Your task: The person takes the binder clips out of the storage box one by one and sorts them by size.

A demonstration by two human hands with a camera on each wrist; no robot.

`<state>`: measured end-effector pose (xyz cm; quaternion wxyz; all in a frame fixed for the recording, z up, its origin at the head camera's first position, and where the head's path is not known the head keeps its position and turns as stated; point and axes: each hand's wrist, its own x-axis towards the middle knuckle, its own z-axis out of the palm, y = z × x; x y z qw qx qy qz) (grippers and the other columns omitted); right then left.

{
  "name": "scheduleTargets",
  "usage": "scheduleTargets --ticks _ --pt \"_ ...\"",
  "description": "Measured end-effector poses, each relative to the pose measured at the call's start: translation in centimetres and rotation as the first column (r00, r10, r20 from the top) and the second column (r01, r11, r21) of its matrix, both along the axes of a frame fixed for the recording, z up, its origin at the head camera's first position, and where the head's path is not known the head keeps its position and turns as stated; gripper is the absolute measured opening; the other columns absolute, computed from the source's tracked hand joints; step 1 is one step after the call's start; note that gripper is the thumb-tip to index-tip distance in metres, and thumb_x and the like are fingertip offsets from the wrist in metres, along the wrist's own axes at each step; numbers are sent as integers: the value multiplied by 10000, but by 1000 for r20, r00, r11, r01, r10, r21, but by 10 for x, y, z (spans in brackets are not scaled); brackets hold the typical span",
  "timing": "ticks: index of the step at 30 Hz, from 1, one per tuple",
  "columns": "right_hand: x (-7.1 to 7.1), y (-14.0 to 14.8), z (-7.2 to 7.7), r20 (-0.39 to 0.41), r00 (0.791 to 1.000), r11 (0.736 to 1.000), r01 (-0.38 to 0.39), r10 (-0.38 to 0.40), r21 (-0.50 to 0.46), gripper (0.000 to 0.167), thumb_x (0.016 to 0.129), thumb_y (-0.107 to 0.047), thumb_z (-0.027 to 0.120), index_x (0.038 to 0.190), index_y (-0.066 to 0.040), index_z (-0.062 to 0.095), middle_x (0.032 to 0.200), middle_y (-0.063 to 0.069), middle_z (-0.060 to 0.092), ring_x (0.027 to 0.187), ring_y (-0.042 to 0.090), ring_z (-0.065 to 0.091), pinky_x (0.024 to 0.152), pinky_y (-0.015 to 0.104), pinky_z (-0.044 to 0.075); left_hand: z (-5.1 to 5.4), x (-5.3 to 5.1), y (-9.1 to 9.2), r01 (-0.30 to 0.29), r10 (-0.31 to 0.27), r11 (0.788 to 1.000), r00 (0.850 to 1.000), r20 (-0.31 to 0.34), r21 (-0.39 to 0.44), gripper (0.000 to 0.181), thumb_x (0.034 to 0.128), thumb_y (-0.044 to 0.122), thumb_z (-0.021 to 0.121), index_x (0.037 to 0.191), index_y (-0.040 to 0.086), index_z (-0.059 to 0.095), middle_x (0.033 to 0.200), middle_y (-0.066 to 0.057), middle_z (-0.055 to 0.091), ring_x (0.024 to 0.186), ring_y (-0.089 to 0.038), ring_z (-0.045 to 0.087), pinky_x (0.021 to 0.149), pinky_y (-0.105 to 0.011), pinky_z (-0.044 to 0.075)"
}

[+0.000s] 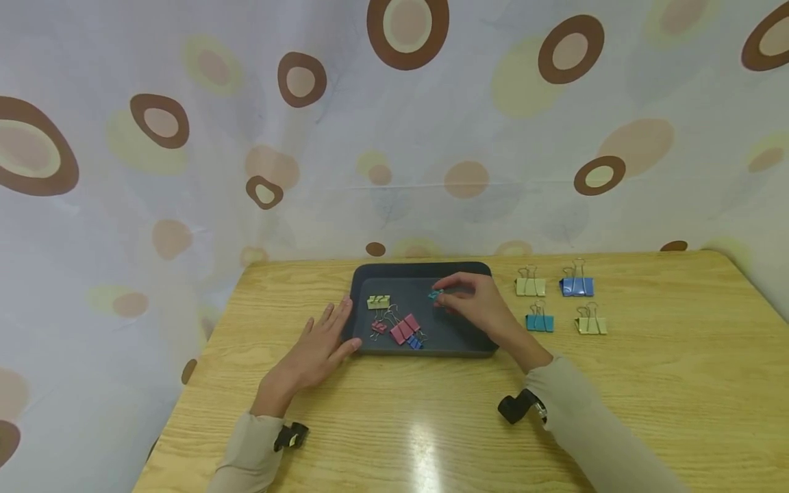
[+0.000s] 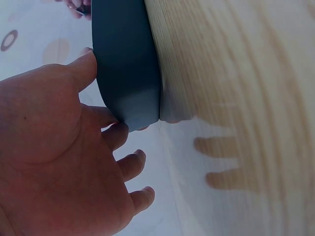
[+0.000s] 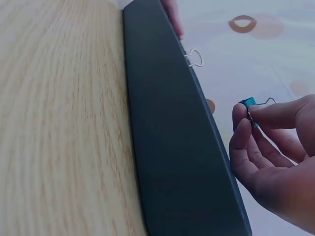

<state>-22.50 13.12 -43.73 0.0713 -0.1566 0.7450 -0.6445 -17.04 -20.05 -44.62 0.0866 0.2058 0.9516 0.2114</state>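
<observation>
Over the dark tray (image 1: 456, 346), my right hand (image 1: 477, 305) pinches a small teal binder clip (image 3: 250, 103) between thumb and fingers. My left hand (image 1: 317, 349) rests against the tray's left end, fingers spread and fairly straight; its fingertips touch the tray wall (image 2: 125, 64) in the left wrist view. Inside the tray's left half lie a yellow binder clip (image 1: 379, 301), a small red binder clip (image 1: 379, 327), a larger pink binder clip (image 1: 405, 329) and a small blue binder clip (image 1: 415, 342).
Right of the tray, on the wooden table (image 1: 370, 424), stand two yellow binder clips (image 1: 531, 287) (image 1: 592, 326), a blue binder clip (image 1: 577, 287) and a teal binder clip (image 1: 540, 323). A patterned curtain (image 1: 394, 137) hangs behind the table.
</observation>
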Motion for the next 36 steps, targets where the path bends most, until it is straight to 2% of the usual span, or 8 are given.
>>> scheduleTargets --ticks 5,9,12,15,18,25,31,36 --pt "5 8 -3 26 999 999 -28 29 -23 270 989 -63 689 1244 27 693 1206 201 700 1056 354 709 864 468 585 1 0 -1 -2 2 1000 1000 -1 7 765 1101 471 417 1654 78 65 1715 -66 49 1568 -370 57 1203 -669 59" --pt "8 12 -5 80 996 998 -32 36 -59 340 974 -92 717 1289 28 672 1277 203 674 1060 246 708 906 439 570 1 0 -1 -5 5 1000 1000 -1 4 767 1099 473 420 1654 77 68 1715 -65 53 1568 -368 59 1202 -671 61" --pt "10 13 -6 110 994 998 -22 29 -64 384 954 -101 746 1300 41 659 1332 207 641 1080 170 699 929 372 559 1 0 -1 -7 7 1000 1000 -2 3 768 1098 473 422 1655 77 70 1715 -65 57 1568 -368 62 1200 -673 64" --pt "14 15 -5 118 993 999 -9 14 -46 409 945 -99 758 1308 53 649 1365 221 613 1109 193 693 927 309 550 0 0 0 -8 8 1000 1000 -2 1 770 1097 477 421 1655 81 68 1715 -63 56 1568 -366 64 1201 -673 63" --pt "18 19 -3 94 996 1000 -1 3 -18 415 950 -104 752 1322 49 647 1373 214 613 1149 216 684 922 278 548 -1 0 0 -6 6 1000 1000 -2 1 772 1097 483 418 1656 84 65 1716 -61 54 1568 -366 61 1201 -673 61" --pt "30 32 -2 49 998 997 -33 37 -71 366 996 -54 673 1333 78 618 1342 261 626 1052 236 732 863 414 598 0 -1 -1 2 -2 1000 1000 -2 1 776 1096 492 412 1656 81 68 1717 -62 47 1568 -368 55 1198 -678 61" --pt "36 43 -2 52 997 995 -61 65 -79 387 1026 -67 632 1390 56 593 1387 241 608 1087 313 711 880 424 592 -1 -1 -3 -4 4 1000 1000 -2 8 772 1097 487 413 1657 83 66 1717 -58 50 1568 -364 58 1202 -670 58" --pt "39 54 -6 74 995 995 -64 70 -76 422 1048 -113 611 1424 69 555 1422 242 580 1152 320 674 927 397 573 -3 -1 -4 -3 3 1000 1000 -6 9 774 1098 483 413 1656 83 58 1716 -62 49 1567 -368 60 1201 -672 56"
